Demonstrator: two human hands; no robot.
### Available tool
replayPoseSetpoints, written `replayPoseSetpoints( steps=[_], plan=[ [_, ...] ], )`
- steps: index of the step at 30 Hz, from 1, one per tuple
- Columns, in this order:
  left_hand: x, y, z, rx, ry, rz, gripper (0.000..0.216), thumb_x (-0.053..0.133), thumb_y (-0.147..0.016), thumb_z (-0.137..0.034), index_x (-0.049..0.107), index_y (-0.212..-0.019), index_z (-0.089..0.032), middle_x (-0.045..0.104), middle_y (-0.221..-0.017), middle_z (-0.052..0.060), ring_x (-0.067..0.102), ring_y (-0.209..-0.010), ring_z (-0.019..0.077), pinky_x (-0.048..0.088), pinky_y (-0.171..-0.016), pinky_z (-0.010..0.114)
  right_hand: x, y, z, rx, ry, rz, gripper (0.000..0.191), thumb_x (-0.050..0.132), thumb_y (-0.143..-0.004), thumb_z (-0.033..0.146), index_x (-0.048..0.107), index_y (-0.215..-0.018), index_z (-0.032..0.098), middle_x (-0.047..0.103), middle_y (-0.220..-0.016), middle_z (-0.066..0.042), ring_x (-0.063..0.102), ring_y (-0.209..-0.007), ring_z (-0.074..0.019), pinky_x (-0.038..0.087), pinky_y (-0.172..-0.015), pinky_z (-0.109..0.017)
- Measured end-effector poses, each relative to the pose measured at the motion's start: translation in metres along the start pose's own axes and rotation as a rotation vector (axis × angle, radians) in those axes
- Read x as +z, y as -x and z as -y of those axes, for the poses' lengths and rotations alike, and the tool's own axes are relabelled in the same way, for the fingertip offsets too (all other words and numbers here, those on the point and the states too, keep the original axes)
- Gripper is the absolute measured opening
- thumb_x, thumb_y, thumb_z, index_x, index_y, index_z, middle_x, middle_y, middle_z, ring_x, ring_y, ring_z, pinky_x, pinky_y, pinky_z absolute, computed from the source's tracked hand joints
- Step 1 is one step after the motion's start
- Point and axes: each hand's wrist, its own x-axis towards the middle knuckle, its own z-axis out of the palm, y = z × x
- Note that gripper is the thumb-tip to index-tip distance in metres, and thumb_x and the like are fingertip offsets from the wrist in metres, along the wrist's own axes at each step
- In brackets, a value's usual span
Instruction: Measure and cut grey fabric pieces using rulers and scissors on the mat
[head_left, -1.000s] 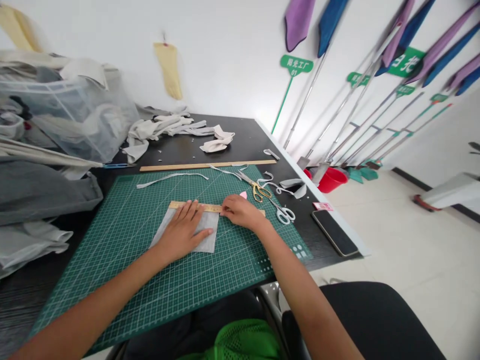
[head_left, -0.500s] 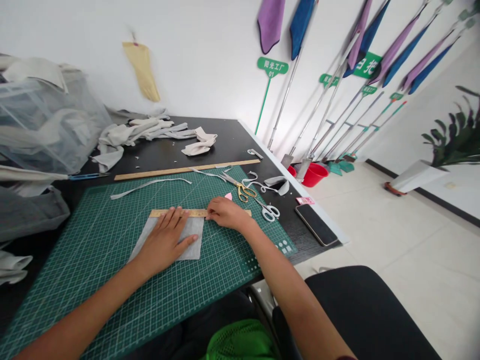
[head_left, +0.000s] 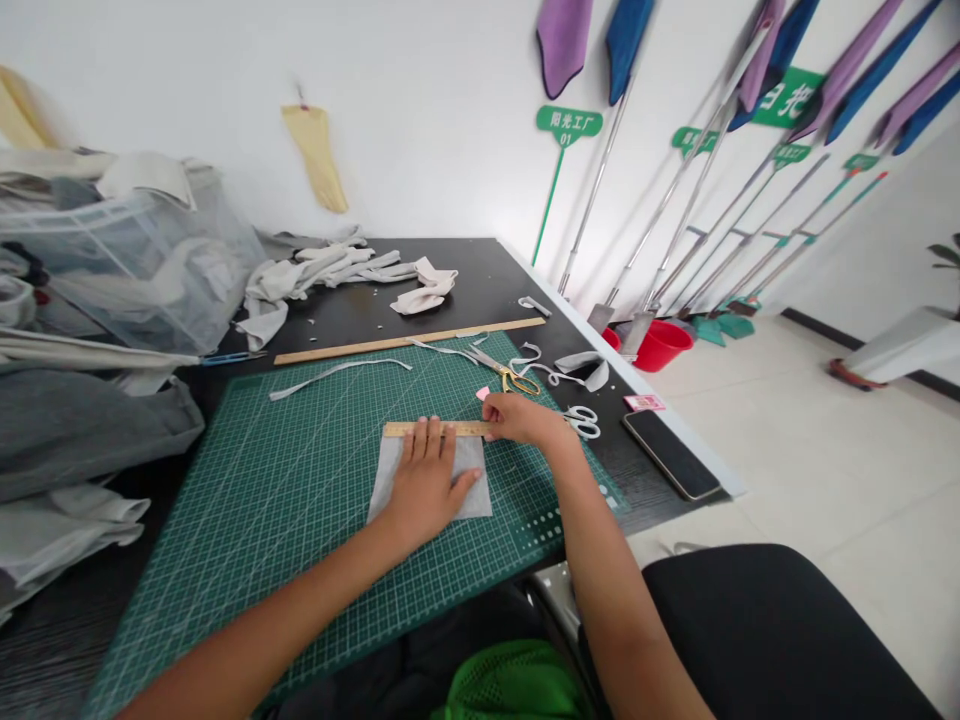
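Note:
My left hand lies flat with fingers spread, pressing on a small piece of light grey fabric and a short wooden ruler along its far edge. My right hand is closed, its fingertips pressed together at the ruler near the fabric's upper right corner. Whatever it may hold is hidden. Underneath is a green cutting mat with a white grid. A small pink piece lies just beyond my right fingers. Gold-handled scissors and white-handled scissors lie close by, the latter partly covered.
A long wooden ruler and fabric strips lie farther back. Fabric scraps and a clear bin stand at the left. A phone rests near the right table edge. A black chair is at the lower right.
The whole scene has shifted rightward as my head turned left. My left hand stays flat on the fabric and ruler, and my right fingers stay closed at the ruler.

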Motion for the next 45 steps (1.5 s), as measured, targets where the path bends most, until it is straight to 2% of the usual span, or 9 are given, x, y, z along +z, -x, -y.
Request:
replayPoseSetpoints(
  steps=[4, 8, 13, 17, 25, 30, 35, 40, 45],
  plan=[
    [0.006, -0.013, -0.029, 0.051, 0.048, 0.012, 0.079, 0.037, -0.098, -0.064, 0.037, -0.153, -0.007, 0.029, -0.162, 0.024, 0.018, -0.153, 0.0412, 0.019, -0.122, 0.061, -0.013, 0.012, -0.024, 0.124, -0.001, 0.069, 0.027, 0.084, -0.067, 0.015, 0.069, -0.088, 0.02, 0.067, -0.079, 0.003, 0.059, -0.068, -0.0123, 0.04, -0.061, -0.022],
    [0.009, -0.023, -0.043, 0.052, 0.084, 0.028, 0.083, 0.037, -0.097, -0.066, 0.036, -0.153, -0.005, 0.026, -0.162, 0.026, 0.013, -0.154, 0.043, 0.014, -0.122, 0.064, -0.022, 0.02, -0.033, 0.193, -0.004, 0.101, 0.027, 0.084, -0.065, 0.014, 0.07, -0.087, 0.02, 0.068, -0.083, 0.002, 0.061, -0.073, -0.0138, 0.042, -0.062, -0.022],
    [0.001, -0.02, -0.04, 0.122, 0.13, 0.043, 0.074, 0.036, -0.099, -0.062, 0.038, -0.152, -0.011, 0.023, -0.165, 0.02, 0.01, -0.155, 0.04, 0.015, -0.122, 0.063, -0.026, 0.024, -0.025, 0.237, -0.005, 0.121, 0.026, 0.083, -0.066, 0.016, 0.069, -0.088, 0.021, 0.069, -0.085, 0.002, 0.062, -0.074, -0.0147, 0.042, -0.063, -0.023],
    [-0.006, -0.012, -0.038, 0.159, 0.107, 0.09, 0.081, 0.041, -0.096, -0.065, 0.036, -0.154, -0.01, 0.023, -0.165, 0.02, 0.008, -0.155, 0.0421, 0.012, -0.123, 0.063, -0.027, 0.025, -0.021, 0.263, 0.007, 0.123, 0.025, 0.082, -0.067, 0.016, 0.069, -0.087, 0.022, 0.069, -0.083, 0.002, 0.062, -0.073, -0.0151, 0.042, -0.062, -0.024],
    [0.001, -0.009, -0.035, 0.164, 0.152, 0.062, 0.084, 0.041, -0.092, -0.071, 0.032, -0.157, -0.018, 0.026, -0.165, 0.015, 0.009, -0.155, 0.0421, 0.009, -0.123, 0.066, -0.026, 0.026, -0.028, 0.292, 0.008, 0.108, 0.027, 0.084, -0.066, 0.018, 0.071, -0.089, 0.024, 0.071, -0.085, 0.0, 0.062, -0.075, -0.0172, 0.043, -0.065, -0.026],
    [-0.002, -0.01, -0.035, 0.159, 0.143, 0.082, 0.087, 0.043, -0.091, -0.072, 0.033, -0.156, -0.016, 0.025, -0.165, 0.016, 0.009, -0.154, 0.0435, 0.009, -0.123, 0.065, -0.028, 0.028, -0.028, 0.291, -0.003, 0.111, 0.027, 0.083, -0.067, 0.019, 0.07, -0.089, 0.024, 0.072, -0.09, 0.001, 0.063, -0.075, -0.0166, 0.043, -0.064, -0.025],
    [-0.003, -0.011, -0.037, 0.146, 0.121, 0.129, 0.091, 0.041, -0.091, -0.073, 0.035, -0.155, -0.009, 0.023, -0.165, 0.018, 0.006, -0.154, 0.0448, 0.007, -0.125, 0.064, -0.031, 0.027, -0.027, 0.323, -0.006, 0.078, 0.007, 0.064, -0.086, 0.025, 0.069, -0.089, 0.021, 0.071, -0.084, -0.002, 0.062, -0.074, -0.0173, 0.042, -0.062, -0.025],
    [-0.001, -0.011, -0.036, 0.153, 0.132, 0.113, 0.09, 0.041, -0.09, -0.074, 0.034, -0.156, -0.013, 0.025, -0.166, 0.016, 0.006, -0.154, 0.0438, 0.007, -0.124, 0.065, -0.03, 0.025, -0.03, 0.363, -0.007, 0.045, 0.015, 0.063, -0.082, 0.015, 0.07, -0.094, 0.02, 0.073, -0.09, -0.003, 0.064, -0.079, -0.0176, 0.043, -0.064, -0.024],
    [-0.001, -0.011, -0.036, 0.167, 0.136, 0.126, 0.089, 0.04, -0.092, -0.073, 0.032, -0.157, -0.012, 0.024, -0.166, 0.014, 0.005, -0.155, 0.0426, 0.007, -0.125, 0.063, -0.028, 0.025, -0.031, 0.361, -0.009, 0.043, 0.017, 0.064, -0.08, 0.014, 0.071, -0.094, 0.02, 0.073, -0.09, -0.003, 0.064, -0.077, -0.0177, 0.043, -0.064, -0.025]
  ],
)
